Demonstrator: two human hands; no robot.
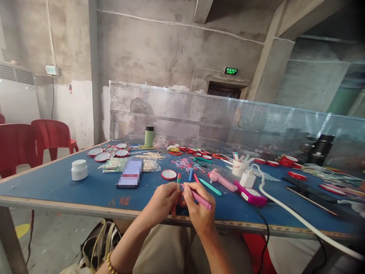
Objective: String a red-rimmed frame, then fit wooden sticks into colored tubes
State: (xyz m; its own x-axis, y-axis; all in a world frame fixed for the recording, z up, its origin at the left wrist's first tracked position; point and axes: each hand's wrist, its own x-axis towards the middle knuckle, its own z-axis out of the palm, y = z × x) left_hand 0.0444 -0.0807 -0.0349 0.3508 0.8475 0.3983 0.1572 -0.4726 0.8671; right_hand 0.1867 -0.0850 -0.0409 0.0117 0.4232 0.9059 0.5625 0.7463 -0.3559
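Observation:
Near the table's front edge, my left hand (163, 198) is closed around a small stick (178, 179) with red, green and pale bands. Its lower part is hidden by my fingers. My right hand (201, 213) grips a pink marker (202, 200) like a pen, its tip end beside the stick. Just beyond my hands lie a blue marker (191, 175), a red marker (196, 178) and a teal marker (210, 187). A round white disc with a red rim (169, 174) is close behind the stick.
A phone (130, 174) and white jar (79, 170) stand left. Several red-rimmed discs (102, 156) and loose coloured pieces (185, 163) lie farther back. To the right are a paper cup of pens (238, 167), a magenta box (252, 195) and a white cable (296, 215). A perforated metal screen (176, 114) edges the table.

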